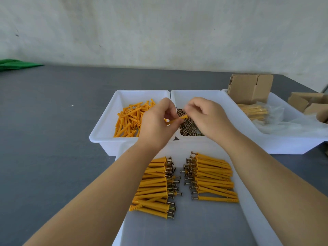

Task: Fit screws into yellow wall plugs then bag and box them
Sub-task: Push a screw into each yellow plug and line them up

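Both hands meet above my screw tray (200,96): left hand (156,125) pinching a yellow plug (177,119), right hand (205,116) curled at its tip. Left of that tray, loose plugs (127,121); nearer, assembled rows (213,176); right, bagged plugs (255,111) and cardboard boxes (250,87).

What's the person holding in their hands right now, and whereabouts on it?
The left hand pinches one yellow wall plug near its lower end. The right hand meets its upper end, fingers curled; whether they hold a screw cannot be told.
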Demonstrator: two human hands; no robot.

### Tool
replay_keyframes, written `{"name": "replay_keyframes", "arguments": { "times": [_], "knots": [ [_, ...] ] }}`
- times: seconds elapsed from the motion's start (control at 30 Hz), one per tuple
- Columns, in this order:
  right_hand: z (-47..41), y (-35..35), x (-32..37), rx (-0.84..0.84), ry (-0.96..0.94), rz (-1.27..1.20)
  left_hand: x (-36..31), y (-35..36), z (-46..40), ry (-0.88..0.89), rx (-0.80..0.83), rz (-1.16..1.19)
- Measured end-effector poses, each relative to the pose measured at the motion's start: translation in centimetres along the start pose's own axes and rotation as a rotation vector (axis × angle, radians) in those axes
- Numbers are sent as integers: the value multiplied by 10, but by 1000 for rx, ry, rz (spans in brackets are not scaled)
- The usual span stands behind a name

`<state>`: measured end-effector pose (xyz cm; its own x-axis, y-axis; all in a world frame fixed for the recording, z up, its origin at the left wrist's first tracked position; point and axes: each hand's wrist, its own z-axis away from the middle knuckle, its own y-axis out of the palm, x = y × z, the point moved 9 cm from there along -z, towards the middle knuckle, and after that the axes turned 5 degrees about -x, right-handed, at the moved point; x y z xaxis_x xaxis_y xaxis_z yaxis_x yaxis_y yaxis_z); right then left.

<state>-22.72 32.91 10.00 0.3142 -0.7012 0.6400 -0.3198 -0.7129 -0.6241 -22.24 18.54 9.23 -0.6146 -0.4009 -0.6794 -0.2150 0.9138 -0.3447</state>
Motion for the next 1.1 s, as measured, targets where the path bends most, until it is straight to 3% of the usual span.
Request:
{"name": "replay_keyframes", "arguments": {
  "times": [0.1, 0.27, 0.37, 0.47, 0.57, 0.8, 0.97, 1.03, 1.1],
  "knots": [
    [0, 2, 7, 81, -95, 90, 2, 1, 0, 5, 38, -24],
    [5, 8, 3, 238, -61, 109, -6, 13, 4, 76, 172, 2],
    [10, 12, 6, 334, -48, 100, 0, -4, -3, 16, 23, 33],
    [27, 28, 9, 607, -13, 124, 26, -35, -6, -147, -241, 52],
    [52, 52, 19, 859, -39, 222, 55, -51, -5, -308, -336, -34],
    [101, 108, 35, 1142, -29, 255, 76, -28, -6, -343, -77, -273],
    [105, 116, 40, 1107, -64, 237, 82, -12, -3, -332, 145, -530],
    [84, 104, 43, 927, -131, 226, 90, 2, 2, -375, 349, -687],
    [52, 83, 42, 638, -182, 219, 97, 12, 7, -431, 531, -802]
  ]
}}
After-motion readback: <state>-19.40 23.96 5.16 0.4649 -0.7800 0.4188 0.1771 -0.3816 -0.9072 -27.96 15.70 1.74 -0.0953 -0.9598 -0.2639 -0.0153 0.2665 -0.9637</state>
